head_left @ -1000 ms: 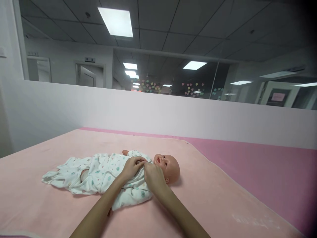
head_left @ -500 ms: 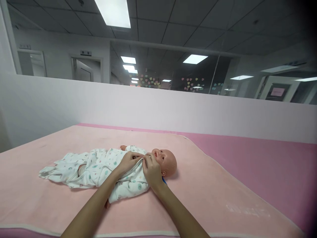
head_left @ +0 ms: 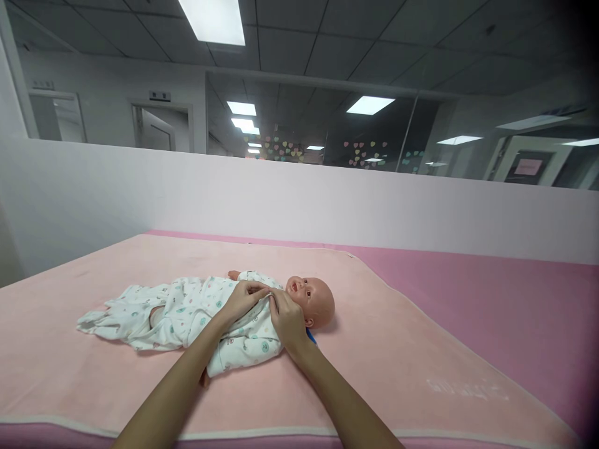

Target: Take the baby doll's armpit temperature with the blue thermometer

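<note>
A baby doll [head_left: 314, 299] lies on its back on a light pink blanket [head_left: 397, 362], head to the right. It wears a white romper [head_left: 187, 315] with small coloured prints. My left hand [head_left: 244, 298] pinches the romper's fabric at the doll's chest, just below the neck. My right hand [head_left: 286, 318] grips the same collar edge from the right, its fingertips meeting the left hand's. The doll's far arm [head_left: 236, 274] sticks out of a sleeve. A bit of something blue [head_left: 311, 337] shows under the doll's neck.
The blanket covers a darker pink surface [head_left: 505, 312] that runs to the right. A white partition wall [head_left: 327, 206] rises behind it, with glass panels and an office corridor beyond.
Both hands stay pinched on the romper's collar, shifting slightly toward the doll's neck. The view has tilted a little, so the near blanket edge now shows.
</note>
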Action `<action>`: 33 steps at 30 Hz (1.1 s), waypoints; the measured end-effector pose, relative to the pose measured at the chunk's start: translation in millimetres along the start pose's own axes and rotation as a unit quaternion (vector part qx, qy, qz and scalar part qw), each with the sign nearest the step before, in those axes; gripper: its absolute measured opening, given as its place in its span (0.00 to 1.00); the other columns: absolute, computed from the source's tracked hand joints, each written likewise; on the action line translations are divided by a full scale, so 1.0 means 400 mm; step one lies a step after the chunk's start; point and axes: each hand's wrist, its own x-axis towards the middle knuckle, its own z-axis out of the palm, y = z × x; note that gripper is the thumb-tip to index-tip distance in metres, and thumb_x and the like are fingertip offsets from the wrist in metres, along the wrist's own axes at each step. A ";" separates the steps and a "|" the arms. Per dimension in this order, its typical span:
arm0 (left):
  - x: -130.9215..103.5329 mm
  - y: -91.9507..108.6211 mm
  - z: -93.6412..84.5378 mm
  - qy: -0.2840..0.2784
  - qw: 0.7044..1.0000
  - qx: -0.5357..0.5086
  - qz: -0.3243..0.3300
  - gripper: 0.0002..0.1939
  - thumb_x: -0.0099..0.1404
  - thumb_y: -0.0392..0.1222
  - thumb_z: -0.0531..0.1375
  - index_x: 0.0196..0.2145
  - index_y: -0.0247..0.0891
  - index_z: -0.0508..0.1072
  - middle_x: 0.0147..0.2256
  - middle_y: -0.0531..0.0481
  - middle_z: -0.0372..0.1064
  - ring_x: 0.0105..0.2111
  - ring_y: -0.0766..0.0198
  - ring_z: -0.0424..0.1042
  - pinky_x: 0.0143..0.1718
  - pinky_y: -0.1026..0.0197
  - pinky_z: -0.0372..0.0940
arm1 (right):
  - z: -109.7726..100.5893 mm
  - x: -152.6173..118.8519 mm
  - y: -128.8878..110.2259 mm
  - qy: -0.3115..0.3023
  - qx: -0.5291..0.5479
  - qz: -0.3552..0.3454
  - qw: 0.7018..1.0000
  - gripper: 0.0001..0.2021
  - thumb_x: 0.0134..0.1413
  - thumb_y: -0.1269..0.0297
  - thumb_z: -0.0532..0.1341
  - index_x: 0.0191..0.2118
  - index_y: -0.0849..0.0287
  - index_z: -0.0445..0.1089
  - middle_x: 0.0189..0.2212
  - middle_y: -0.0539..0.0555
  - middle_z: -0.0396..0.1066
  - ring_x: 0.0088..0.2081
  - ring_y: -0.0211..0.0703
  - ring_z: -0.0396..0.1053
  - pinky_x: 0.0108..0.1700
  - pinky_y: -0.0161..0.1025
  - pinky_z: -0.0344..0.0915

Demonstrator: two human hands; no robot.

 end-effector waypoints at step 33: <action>-0.001 -0.004 -0.003 -0.037 0.999 0.028 0.016 0.15 0.55 0.31 0.49 0.38 0.37 0.69 0.35 0.50 0.67 0.37 0.63 0.64 0.42 0.61 0.58 | -0.002 0.002 -0.009 0.023 0.070 0.001 0.997 0.15 0.56 0.72 0.47 0.46 0.60 0.65 0.36 0.54 0.72 0.34 0.38 0.69 0.37 0.33 0.65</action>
